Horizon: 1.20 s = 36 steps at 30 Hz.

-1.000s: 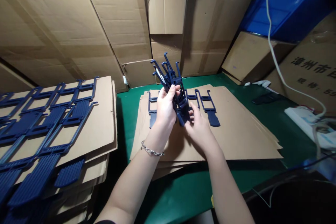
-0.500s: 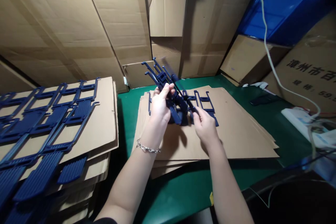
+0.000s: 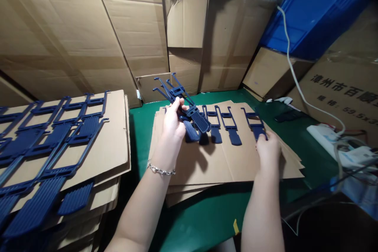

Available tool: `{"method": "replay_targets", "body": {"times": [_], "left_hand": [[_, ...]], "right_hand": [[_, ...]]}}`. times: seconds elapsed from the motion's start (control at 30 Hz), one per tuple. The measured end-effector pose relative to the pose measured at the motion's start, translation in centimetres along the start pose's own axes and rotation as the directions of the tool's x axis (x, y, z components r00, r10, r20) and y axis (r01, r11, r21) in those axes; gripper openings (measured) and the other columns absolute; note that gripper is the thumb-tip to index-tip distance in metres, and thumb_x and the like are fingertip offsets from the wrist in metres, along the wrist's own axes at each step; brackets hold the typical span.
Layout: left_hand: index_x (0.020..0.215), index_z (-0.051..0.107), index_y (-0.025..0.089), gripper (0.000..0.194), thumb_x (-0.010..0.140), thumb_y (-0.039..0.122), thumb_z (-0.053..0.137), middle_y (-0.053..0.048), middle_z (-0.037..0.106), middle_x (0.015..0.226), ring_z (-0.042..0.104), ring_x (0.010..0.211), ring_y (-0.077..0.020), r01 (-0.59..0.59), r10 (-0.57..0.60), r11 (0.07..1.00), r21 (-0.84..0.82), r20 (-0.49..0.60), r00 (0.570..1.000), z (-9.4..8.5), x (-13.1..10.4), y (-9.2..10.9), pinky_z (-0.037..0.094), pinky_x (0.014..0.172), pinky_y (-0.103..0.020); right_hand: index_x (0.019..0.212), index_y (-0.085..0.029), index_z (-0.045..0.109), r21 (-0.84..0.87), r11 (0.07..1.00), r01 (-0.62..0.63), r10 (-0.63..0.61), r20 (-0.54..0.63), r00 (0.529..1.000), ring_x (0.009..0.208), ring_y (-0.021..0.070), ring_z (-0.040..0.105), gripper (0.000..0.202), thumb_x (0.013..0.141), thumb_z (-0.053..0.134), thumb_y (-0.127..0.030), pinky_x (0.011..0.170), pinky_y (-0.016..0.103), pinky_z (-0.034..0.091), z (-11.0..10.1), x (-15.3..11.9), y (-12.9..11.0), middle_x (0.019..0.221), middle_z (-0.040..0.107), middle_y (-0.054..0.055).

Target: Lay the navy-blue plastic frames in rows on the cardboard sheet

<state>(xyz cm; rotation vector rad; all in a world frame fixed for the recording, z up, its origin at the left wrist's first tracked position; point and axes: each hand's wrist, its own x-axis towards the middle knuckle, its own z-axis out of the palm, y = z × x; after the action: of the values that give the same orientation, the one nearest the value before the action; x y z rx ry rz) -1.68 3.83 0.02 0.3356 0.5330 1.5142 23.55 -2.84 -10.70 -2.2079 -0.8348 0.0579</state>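
The left hand (image 3: 173,123) is curled tight around a bunch of blue plastic frames (image 3: 193,116) that are not laid down yet. The right hand (image 3: 268,147) pinches one blue frame (image 3: 256,123) by its flat end, over the cardboard sheet (image 3: 236,165). Left of that hand, more frames (image 3: 229,126) already lie in a row.

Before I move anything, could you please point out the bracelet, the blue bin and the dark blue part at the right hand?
Bracelet (image 3: 161,171): head view, chain links.
Blue bin (image 3: 310,12): head view, side wall.
Dark blue part (image 3: 258,130) at the right hand (image 3: 268,148): head view, flat end nearest the fingers.
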Motion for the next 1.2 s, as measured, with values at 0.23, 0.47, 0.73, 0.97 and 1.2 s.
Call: {"method": "replay_targets", "body": {"times": [0.23,0.47,0.73,0.97,1.2], "left_hand": [[0.063,0.044,0.014,0.008,0.070,0.009,0.045,0.004,0.048,0.055,0.044,0.047,-0.0016,0.070,-0.072,0.997,-0.042,-0.029,0.997,0.2,-0.2,0.6,0.039,0.050,-0.012],[0.065,0.047,0.014,0.007,0.068,0.008,0.049,0.003,0.048,0.056,0.045,0.049,-0.0015,0.098,-0.097,0.995,-0.036,0.032,0.995,0.1,-0.6,0.7,0.040,0.050,-0.011],[0.067,0.050,0.014,0.005,0.069,0.009,0.052,0.003,0.052,0.058,0.047,0.051,-0.0020,0.118,-0.116,0.993,-0.022,0.070,0.991,0.3,-0.9,0.9,0.042,0.053,-0.012],[0.066,0.051,0.013,0.005,0.070,0.012,0.053,0.002,0.052,0.061,0.047,0.053,-0.0025,0.131,-0.131,0.991,0.012,0.105,0.986,0.5,-1.4,0.5,0.042,0.053,-0.014],[0.068,0.044,0.015,0.004,0.070,0.015,0.047,0.001,0.049,0.059,0.046,0.053,-0.0038,0.219,-0.222,0.975,0.041,0.141,0.965,0.9,-1.8,0.4,0.039,0.051,-0.014]], "right_hand": [[0.120,-0.015,0.054,-0.217,0.976,0.017,0.018,0.155,0.988,0.099,0.0302,0.047,0.052,0.074,0.048,-0.039,0.087,0.040,0.035,-0.1,-0.9,-1.5,0.110,0.048,0.016],[0.125,-0.022,0.049,-0.243,0.952,0.184,-0.149,0.157,0.976,0.106,0.0303,0.040,0.048,0.080,0.040,-0.035,0.088,0.042,0.034,1.2,-1.3,-1.6,0.123,0.043,0.008],[0.119,-0.019,0.053,-0.200,0.960,0.194,-0.142,0.246,0.959,0.114,0.0268,0.040,0.045,0.081,0.043,-0.040,0.092,0.040,0.034,2.2,-0.8,-2.3,0.133,0.035,0.006],[0.125,-0.027,0.044,-0.290,0.933,0.213,-0.141,0.251,0.958,0.118,0.0255,0.033,0.042,0.086,0.029,-0.027,0.095,0.045,0.028,2.4,-1.6,-2.7,0.138,0.025,-0.004],[0.121,-0.027,0.050,-0.279,0.919,0.279,-0.186,0.315,0.930,0.119,0.0245,0.033,0.050,0.077,0.032,-0.012,0.095,0.046,0.027,2.8,-1.2,-2.6,0.138,0.025,-0.005]]}}
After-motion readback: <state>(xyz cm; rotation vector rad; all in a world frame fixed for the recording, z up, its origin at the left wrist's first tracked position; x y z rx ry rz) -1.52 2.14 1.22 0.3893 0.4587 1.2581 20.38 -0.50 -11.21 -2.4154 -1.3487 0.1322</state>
